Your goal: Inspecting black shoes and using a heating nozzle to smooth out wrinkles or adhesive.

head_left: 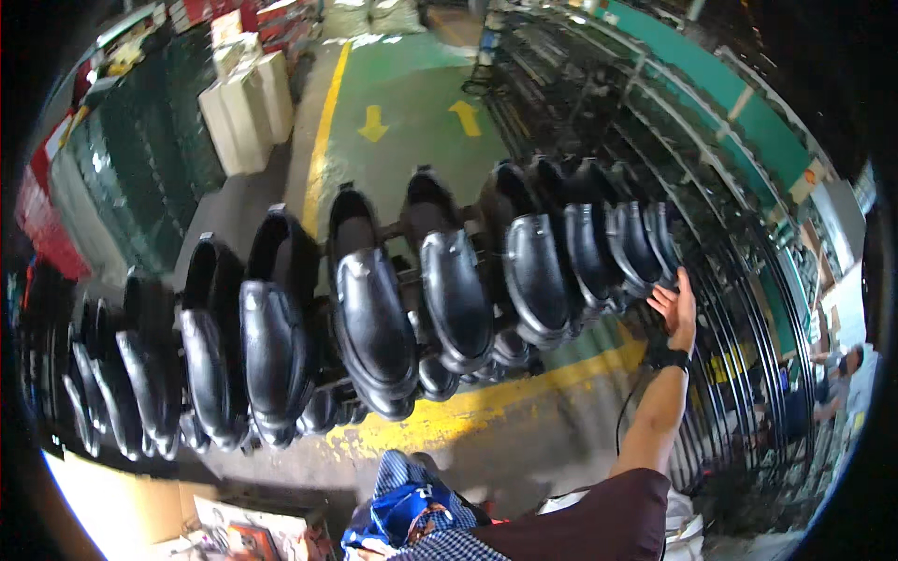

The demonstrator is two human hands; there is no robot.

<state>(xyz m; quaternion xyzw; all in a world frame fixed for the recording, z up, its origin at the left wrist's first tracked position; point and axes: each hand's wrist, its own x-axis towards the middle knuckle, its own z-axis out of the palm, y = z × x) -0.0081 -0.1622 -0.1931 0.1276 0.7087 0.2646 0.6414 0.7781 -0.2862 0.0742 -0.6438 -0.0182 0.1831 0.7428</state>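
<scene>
A long row of black leather slip-on shoes (374, 313) hangs across the view in front of me, toes pointing down toward me. At the row's right end my right hand (675, 307) has its fingers stretched out and spread, against or just beside the toe of the end shoe (662, 245). A dark band circles that wrist. More shoe toes (438, 378) show below and behind the front row, and the rack bearing them is mostly hidden. My left hand cannot be made out. Near the lower edge lies blue cloth (402, 512) beside blue checked fabric.
Black metal rails and racks (748, 346) run along the right. Stacked dark green crates (140, 159) and pale boxes (248, 112) stand at the left. A green walkway (416, 84) with yellow arrows lies beyond. An open cardboard box (122, 505) is at lower left.
</scene>
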